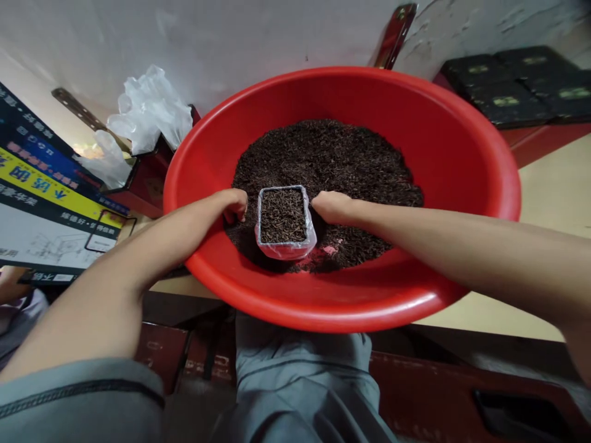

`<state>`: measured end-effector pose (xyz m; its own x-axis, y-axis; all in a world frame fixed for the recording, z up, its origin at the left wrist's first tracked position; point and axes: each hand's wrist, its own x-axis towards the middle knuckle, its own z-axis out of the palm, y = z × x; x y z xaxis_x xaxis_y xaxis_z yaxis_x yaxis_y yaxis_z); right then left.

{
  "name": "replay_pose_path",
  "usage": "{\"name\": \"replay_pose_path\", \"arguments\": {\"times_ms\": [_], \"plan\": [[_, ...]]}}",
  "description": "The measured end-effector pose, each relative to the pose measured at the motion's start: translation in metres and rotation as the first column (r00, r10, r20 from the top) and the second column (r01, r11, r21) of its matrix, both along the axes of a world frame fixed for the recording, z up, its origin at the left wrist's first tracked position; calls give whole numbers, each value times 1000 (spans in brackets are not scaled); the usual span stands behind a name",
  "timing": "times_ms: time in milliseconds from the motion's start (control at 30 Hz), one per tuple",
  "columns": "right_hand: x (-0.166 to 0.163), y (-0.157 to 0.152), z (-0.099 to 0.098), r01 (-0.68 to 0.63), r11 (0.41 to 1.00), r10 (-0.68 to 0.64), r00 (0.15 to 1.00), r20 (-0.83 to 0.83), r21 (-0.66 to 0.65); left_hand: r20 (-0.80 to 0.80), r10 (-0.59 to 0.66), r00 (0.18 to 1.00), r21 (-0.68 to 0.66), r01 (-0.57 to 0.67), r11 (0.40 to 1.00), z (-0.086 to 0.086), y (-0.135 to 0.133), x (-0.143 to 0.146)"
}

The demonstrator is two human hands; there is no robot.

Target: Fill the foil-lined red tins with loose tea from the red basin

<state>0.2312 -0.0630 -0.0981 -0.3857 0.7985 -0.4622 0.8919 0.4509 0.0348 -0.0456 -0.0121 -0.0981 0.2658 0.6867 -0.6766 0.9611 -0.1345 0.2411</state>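
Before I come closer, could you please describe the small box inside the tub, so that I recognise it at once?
Find the big red tub, with dark shreds spread across its bottom. Among them, between the left hand and the right hand, sits the box. It is full of shreds, but its straight, four-sided rim and clear plastic set it apart from the loose heap.

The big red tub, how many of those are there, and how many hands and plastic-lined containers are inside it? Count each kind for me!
Red tub: 1
Left hand and right hand: 2
Plastic-lined container: 1
Total: 4
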Motion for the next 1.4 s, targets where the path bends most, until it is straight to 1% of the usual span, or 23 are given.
{"name": "replay_pose_path", "arguments": {"times_ms": [67, 100, 167, 200, 267, 333, 400, 467, 600, 700, 800, 833, 867, 900, 933, 1000, 1033, 1067, 1133, 1200, 1233, 1333, 1400], "plan": [[2, 10, 13, 15, 999, -12, 998, -56, 50, -62, 85, 994, -4, -85, 996, 20, 8, 4], [4, 16, 22, 34, 995, -22, 992, -122, 99, -42, 131, 990, 27, -130, 991, 33, 11, 7], [8, 24, 43, 81, 978, -11, 941, -338, 194, 140, 194, 971, 132, -212, 968, 62, 9, 12], [10, 24, 54, 104, 970, 12, 884, -466, 221, 279, 196, 940, 176, -250, 952, 76, 4, 14], [11, 19, 72, 112, 972, 59, 732, -679, 205, 510, 131, 850, 221, -277, 935, 100, -12, 20], [7, 7, 83, 66, 989, 66, 604, -795, 132, 588, 44, 808, 218, -210, 953, 115, -30, 29], [2, -4, 87, -1, 998, 53, 544, -838, 62, 583, -19, 812, 208, -127, 970, 121, -44, 37], [-2, -10, 87, -51, 998, 46, 524, -850, 23, 546, -46, 837, 197, -75, 977, 123, -51, 42], [4, -8, 86, -113, 993, 21, 488, -872, -39, 507, -32, 861, 146, -49, 988, 125, -49, 37], [13, 4, 78, -84, 986, -96, 412, -906, -142, 555, 33, 831, 128, -125, 984, 120, -39, 27], [18, 19, 57, 60, 957, -290, 298, -909, -285, 595, 147, 791, 155, -292, 944, 100, -27, 24], [19, 22, 49, 111, 924, -383, 286, -878, -366, 583, 201, 787, 115, -325, 939, 90, -24, 25], [18, 23, 42, 149, 871, -491, 287, -823, -468, 553, 264, 790, 26, -333, 943, 80, -21, 28], [16, 23, 35, 176, 795, -605, 295, -739, -581, 508, 330, 795, -115, -317, 941, 70, -20, 32], [13, 21, 30, 193, 699, -710, 302, -636, -689, 457, 391, 799, -275, -291, 916, 62, -20, 35], [4, 14, 26, 208, 515, -843, 299, -448, -831, 371, 489, 789, -522, -259, 813, 52, -23, 42], [-1, 10, 26, 221, 454, -875, 293, -385, -863, 345, 531, 774, -574, -274, 772, 51, -26, 45], [-6, 6, 28, 240, 413, -895, 283, -344, -878, 328, 571, 752, -587, -311, 748, 52, -29, 46], [-13, 0, 35, 258, 377, -914, 259, -312, -890, 331, 624, 708, -543, -398, 739, 63, -38, 46], [-14, -3, 46, 229, 392, -912, 225, -344, -891, 382, 630, 676, -467, -447, 763, 79, -48, 43], [-13, -4, 53, 197, 427, -899, 199, -391, -882, 421, 617, 666, -424, -457, 782, 88, -53, 42], [-9, -8, 76, 142, 590, -807, 96, -582, -795, 526, 551, 648, -275, -483, 831, 113, -65, 39], [-7, -12, 92, 165, 681, -728, 44, -684, -714, 540, 444, 715, -102, -468, 878, 130, -68, 41]]}}
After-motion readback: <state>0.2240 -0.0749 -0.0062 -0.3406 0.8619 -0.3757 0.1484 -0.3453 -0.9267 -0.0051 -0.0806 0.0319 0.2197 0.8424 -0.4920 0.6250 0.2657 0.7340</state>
